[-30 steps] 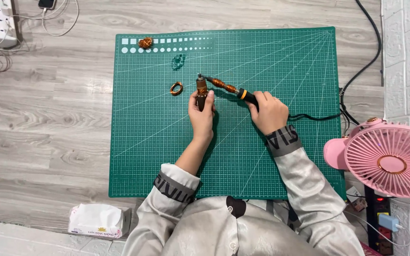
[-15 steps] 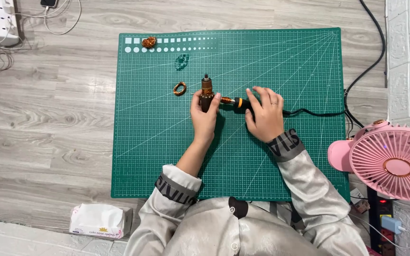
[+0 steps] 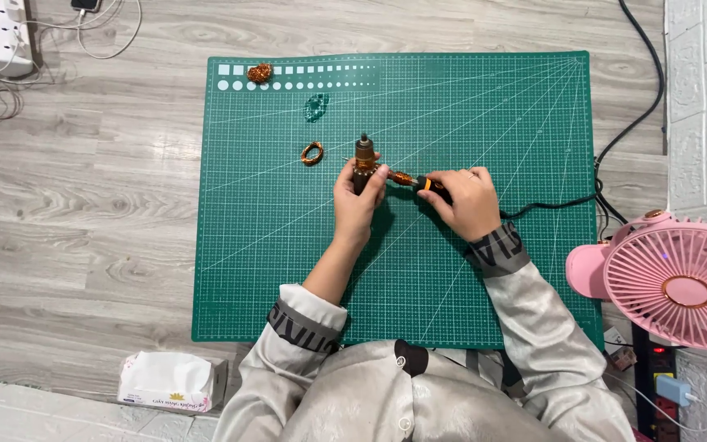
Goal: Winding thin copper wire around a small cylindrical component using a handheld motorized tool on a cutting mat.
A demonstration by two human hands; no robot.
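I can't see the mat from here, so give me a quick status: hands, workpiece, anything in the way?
Left hand grips small motor part. Right hand holds corded soldering iron, tip at the part. Copper coil lies apart, left.

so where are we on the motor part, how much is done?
Looks done: one copper wire coil lies loose on the green mat, with a copper clump at the top edge. In hand: left hand grips the small motor part upright; right hand holds the corded soldering iron against its side. Left: windings remain on the part; how many I cannot tell.
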